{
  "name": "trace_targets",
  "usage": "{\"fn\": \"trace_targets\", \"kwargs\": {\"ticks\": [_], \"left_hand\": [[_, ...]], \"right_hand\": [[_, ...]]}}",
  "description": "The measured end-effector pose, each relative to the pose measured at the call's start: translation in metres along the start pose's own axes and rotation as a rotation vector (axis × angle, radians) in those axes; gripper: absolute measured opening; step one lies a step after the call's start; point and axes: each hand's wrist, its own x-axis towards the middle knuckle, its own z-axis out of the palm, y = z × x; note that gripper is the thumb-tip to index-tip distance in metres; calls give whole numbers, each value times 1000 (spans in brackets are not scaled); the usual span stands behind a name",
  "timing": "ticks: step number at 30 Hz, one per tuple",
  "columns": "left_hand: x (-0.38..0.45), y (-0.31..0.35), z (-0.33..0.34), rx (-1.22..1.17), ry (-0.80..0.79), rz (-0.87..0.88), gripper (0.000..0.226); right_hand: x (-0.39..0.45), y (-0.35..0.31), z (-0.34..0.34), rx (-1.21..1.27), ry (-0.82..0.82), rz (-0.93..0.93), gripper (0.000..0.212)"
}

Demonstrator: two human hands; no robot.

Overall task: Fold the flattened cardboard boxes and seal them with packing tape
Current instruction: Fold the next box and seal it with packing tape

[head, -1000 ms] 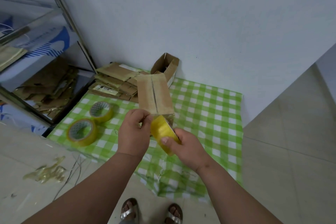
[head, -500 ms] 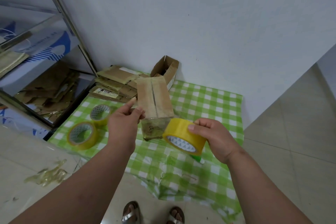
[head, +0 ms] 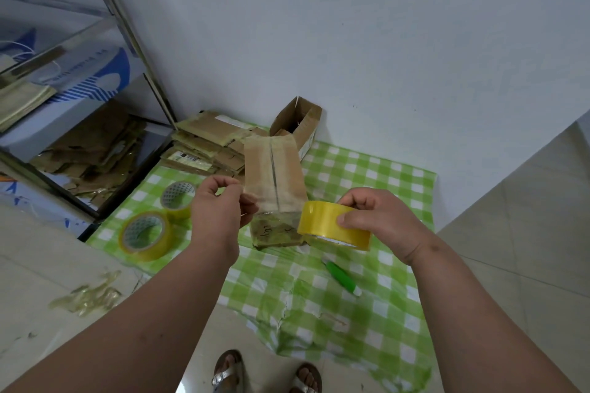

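A folded brown cardboard box (head: 271, 175) stands on the green checked cloth (head: 367, 175), its top flaps closed along a middle seam. My right hand (head: 380, 220) grips a yellow roll of packing tape (head: 332, 226) at the box's near right corner. My left hand (head: 220, 210) is at the box's near left edge, its fingers curled, pinching the clear tape end against the corner. A shiny strip of tape spans the box's near face between my hands.
Two more tape rolls (head: 145, 234) (head: 177, 196) lie on the cloth to the left. A green cutter (head: 341, 276) lies in front of the box. Flattened boxes (head: 204, 143) and an open box (head: 298, 121) sit by the wall. A metal shelf (head: 79, 150) stands left.
My hands have drawn apart from the box's near edge: the right carried the roll to the right corner, the left went to the left edge, with tape pulled out between them.
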Motion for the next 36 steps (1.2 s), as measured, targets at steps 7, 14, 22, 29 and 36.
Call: {"fn": "trace_targets", "kwargs": {"ticks": [7, 14, 22, 29, 36], "left_hand": [[9, 1, 1, 49, -73, -71, 23], [13, -3, 5, 202, -15, -54, 8], [17, 0, 14, 226, 38, -44, 12], [23, 0, 12, 36, 61, -207, 13], [34, 3, -6, 4, 144, -255, 7]], "right_hand": [[5, -4, -12, -26, -12, 0, 21], [18, 0, -22, -125, -34, 22, 6], [33, 2, -31, -158, -14, 21, 9], [46, -1, -44, -192, 13, 0, 25], [64, 1, -53, -360, -15, 8, 47]]}}
